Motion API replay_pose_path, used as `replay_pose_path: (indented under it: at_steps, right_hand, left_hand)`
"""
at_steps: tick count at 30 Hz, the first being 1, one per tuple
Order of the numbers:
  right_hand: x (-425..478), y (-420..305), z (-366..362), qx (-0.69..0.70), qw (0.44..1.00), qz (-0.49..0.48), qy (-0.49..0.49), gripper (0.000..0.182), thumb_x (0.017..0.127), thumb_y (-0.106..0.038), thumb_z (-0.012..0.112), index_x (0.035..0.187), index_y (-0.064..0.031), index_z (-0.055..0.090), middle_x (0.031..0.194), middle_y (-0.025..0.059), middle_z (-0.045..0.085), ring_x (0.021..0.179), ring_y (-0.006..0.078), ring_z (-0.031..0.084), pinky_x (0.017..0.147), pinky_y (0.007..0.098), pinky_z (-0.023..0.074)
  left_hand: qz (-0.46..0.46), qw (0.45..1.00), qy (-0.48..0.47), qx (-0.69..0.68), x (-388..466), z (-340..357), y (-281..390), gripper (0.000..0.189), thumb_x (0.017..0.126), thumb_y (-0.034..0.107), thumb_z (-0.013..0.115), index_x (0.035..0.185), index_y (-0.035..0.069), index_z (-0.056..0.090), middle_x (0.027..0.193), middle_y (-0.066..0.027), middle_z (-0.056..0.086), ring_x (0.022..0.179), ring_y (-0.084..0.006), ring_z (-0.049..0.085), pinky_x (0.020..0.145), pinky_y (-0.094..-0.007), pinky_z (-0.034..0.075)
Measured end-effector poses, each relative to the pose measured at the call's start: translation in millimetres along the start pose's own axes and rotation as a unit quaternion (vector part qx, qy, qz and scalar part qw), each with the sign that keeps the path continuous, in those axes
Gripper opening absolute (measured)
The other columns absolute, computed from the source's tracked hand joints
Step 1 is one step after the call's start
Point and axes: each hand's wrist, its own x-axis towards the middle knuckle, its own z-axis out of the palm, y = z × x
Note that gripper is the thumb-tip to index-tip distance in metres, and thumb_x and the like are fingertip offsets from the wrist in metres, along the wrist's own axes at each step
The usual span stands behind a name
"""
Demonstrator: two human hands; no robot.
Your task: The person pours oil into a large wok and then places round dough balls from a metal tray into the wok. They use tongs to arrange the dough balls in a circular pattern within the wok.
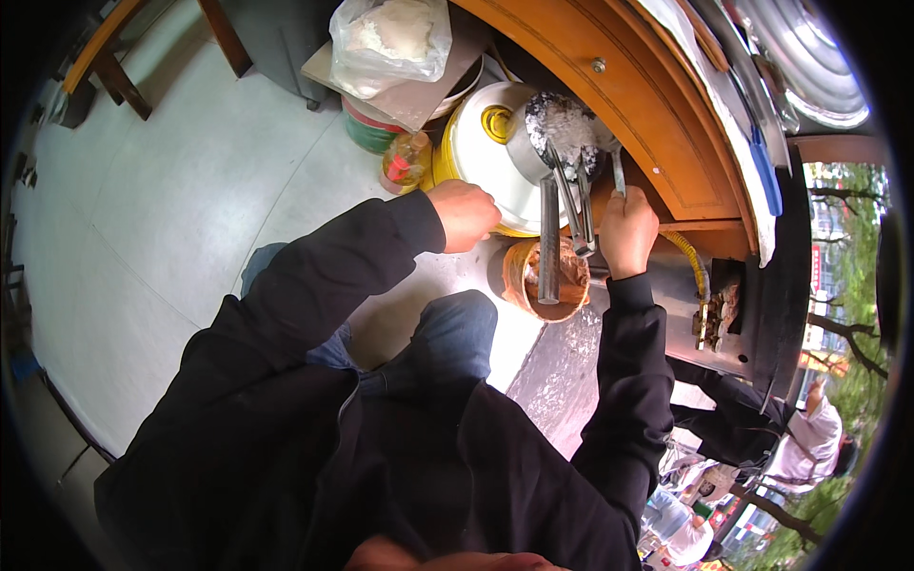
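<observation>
My right hand [628, 232] grips the handle of a metal utensil [618, 170] whose far end reaches the white flaky matter [568, 132] in a metal pan [528, 150]. Metal tongs [575, 207] rest in that pan, and its thick handle [548, 250] sticks out towards me. The pan sits on a white-lidded bucket [482, 171] with a yellow cap [498, 124]. By the bucket's near left rim is my left hand [465, 214], its fingers curled; whether they hold anything cannot be told. Below the pan handle stands a stained tub [515, 275] with brown residue.
A plastic bottle [407, 160] stands left of the bucket. Behind it, a bag of white powder [389, 43] lies on a board [421, 100] over a green bucket [368, 128]. An orange wooden cabinet [643, 121] borders the right, with a yellow hose [689, 253] below. People are outside at lower right.
</observation>
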Motion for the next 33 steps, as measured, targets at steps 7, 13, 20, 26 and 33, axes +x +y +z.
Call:
replay_pose_path:
  at_steps: [7,13,20,26,33]
  right_hand:
    - [-1.3,14.6,-1.6,-0.003,0.999,-0.008,0.053,0.021,0.089,-0.019,0.053,0.088,0.0004,0.062,0.074,0.0259,0.061,0.075,0.0447,0.06,0.067,0.0482,0.0454]
    - [-0.3,39.3,-7.3,0.013,1.0,0.008,0.013,0.021,0.086,-0.017,0.052,0.088,0.0019,0.061,0.072,0.0225,0.061,0.065,0.0369,0.06,0.065,0.0452,0.0469]
    - [8.4,20.6,-11.4,0.317,0.938,0.125,-0.056,0.015,0.087,-0.01,0.053,0.084,0.0029,0.061,0.058,0.0027,0.05,0.049,0.0122,0.043,0.046,0.0272,0.0337]
    - [1.4,-11.7,0.8,-0.278,0.953,-0.117,0.017,0.013,0.087,-0.018,0.055,0.082,-0.0063,0.051,0.065,0.0176,0.062,0.061,0.0379,0.064,0.053,0.0466,0.0508]
    - [-3.5,-8.1,-5.0,-0.234,0.963,-0.125,0.036,0.016,0.087,-0.018,0.055,0.081,-0.0046,0.051,0.063,0.0186,0.062,0.057,0.0398,0.062,0.053,0.0496,0.0491]
  left_hand:
    - [-0.01,1.0,0.001,0.016,-6.0,-4.4,-3.0,0.02,0.082,0.019,0.066,0.089,0.001,0.065,0.091,-0.0149,0.065,0.089,-0.0333,0.064,0.076,-0.0441,0.052]
    - [0.011,0.998,0.069,-0.004,-6.7,-1.5,-5.4,0.015,0.077,0.013,0.064,0.078,-0.001,0.068,0.081,-0.0192,0.067,0.081,-0.0365,0.066,0.072,-0.0443,0.053]
    - [0.002,1.0,0.017,-0.014,-3.7,-6.3,-2.6,0.019,0.08,0.018,0.066,0.086,0.001,0.066,0.089,-0.0159,0.065,0.088,-0.0344,0.065,0.076,-0.0442,0.052]
    - [0.004,1.0,0.021,-0.019,-9.0,-9.8,-6.2,0.019,0.079,0.018,0.067,0.083,0.0,0.066,0.086,-0.0165,0.065,0.085,-0.0355,0.065,0.075,-0.0441,0.052]
    - [0.005,0.996,0.092,-0.018,-16.5,-7.6,-16.7,0.013,0.073,0.01,0.062,0.076,0.0,0.068,0.078,-0.0196,0.066,0.077,-0.037,0.066,0.069,-0.0438,0.053]
